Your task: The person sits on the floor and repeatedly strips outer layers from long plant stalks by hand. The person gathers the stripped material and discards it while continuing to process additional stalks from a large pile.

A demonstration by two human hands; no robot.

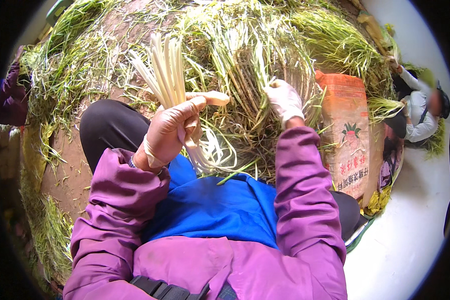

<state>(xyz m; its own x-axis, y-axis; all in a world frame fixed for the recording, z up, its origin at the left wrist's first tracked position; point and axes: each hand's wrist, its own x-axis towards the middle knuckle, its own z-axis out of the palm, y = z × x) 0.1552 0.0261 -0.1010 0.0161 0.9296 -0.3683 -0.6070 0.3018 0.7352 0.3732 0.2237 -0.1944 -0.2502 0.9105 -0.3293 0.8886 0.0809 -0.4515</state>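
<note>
My left hand [178,125], in a thin pale glove, is closed around a bundle of whitish stalks [168,75]. Their thick ends fan upward, and thin pale ends hang below the fist over my blue apron [217,208]. Its index finger points to the right. My right hand [284,99], gloved too, pinches a pale green stalk [261,69] between thumb and fingers at the right part of a heap. That heap of long leafy stalks [243,82] with brown, dry lower parts lies in front of my knees.
An orange and white woven sack [345,135] with printing lies right of the heap. More green stalks [330,41] and loose trimmings [75,71] cover the brown ground. A co-worker [422,105] sits at the far right holding stalks; another person's purple sleeve [13,93] shows at the left edge.
</note>
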